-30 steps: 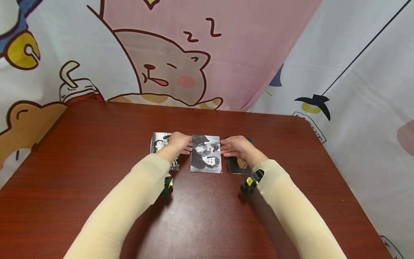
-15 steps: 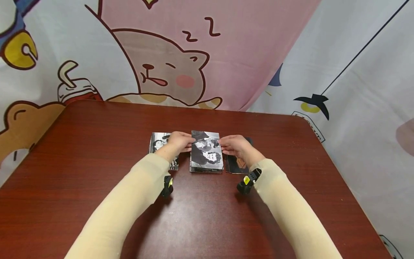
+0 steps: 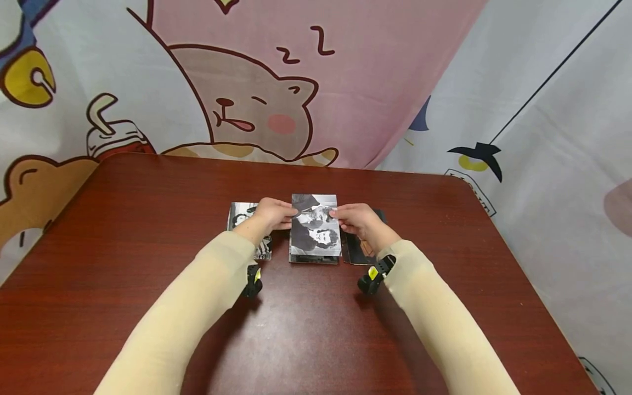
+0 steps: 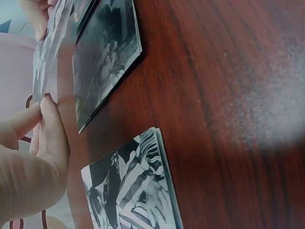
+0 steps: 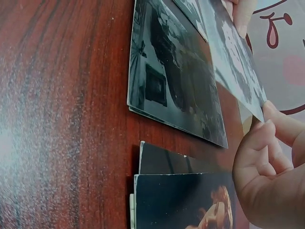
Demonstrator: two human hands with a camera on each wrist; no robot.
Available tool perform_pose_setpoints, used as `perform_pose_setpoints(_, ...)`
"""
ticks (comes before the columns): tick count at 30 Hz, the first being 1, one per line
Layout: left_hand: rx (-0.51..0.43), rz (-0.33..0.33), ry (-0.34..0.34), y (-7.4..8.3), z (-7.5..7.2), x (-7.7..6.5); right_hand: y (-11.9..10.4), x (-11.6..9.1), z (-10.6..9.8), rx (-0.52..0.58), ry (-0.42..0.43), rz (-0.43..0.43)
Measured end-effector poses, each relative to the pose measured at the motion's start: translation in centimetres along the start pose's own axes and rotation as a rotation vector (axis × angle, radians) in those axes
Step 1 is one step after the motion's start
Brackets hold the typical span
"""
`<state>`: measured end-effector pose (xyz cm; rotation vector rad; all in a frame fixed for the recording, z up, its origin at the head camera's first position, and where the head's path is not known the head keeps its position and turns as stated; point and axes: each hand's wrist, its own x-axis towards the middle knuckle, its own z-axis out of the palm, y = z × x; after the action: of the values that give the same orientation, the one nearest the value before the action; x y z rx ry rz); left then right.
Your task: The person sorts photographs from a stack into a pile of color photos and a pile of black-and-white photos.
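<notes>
A black-and-white photo card (image 3: 315,227) with two pictured people is raised off the middle stack. My left hand (image 3: 272,214) pinches its left edge between thumb and fingers, and my right hand (image 3: 359,220) pinches the right edge. Beneath it lies the middle stack, whose dark top card (image 4: 107,59) shows in the left wrist view. The left stack (image 4: 136,188), topped by a black-and-white picture with stripes, lies partly under my left hand. On the right, the dark stack (image 5: 190,200) has an orange-toned figure on top; its cards are slightly out of line.
All three stacks lie on a reddish-brown wooden table (image 3: 306,323). Behind the table hangs a cloth (image 3: 365,82) printed with cartoon animals. A black wrist camera (image 3: 253,281) sits on the left wrist, another device (image 3: 375,277) on the right.
Both hands have closed on the middle stack's top photo card and lifted it up and slightly away, uncovering the front edge of the card beneath. The side stacks stay put.
</notes>
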<state>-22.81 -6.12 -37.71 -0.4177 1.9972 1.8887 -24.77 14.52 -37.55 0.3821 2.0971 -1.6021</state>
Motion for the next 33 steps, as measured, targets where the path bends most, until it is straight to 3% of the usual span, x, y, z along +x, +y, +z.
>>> perform_pose_setpoints(21, 0.023, -0.017, -0.021, 0.3, -1.2, -0.5, -0.4, -0.2, 1.3, -0.097, 0.017, -0.022)
perform_pose_setpoints(33, 0.083, -0.037, -0.008, 0.9, -2.5, -0.4, -1.0, 0.0, 2.4, -0.071, 0.020, -0.019)
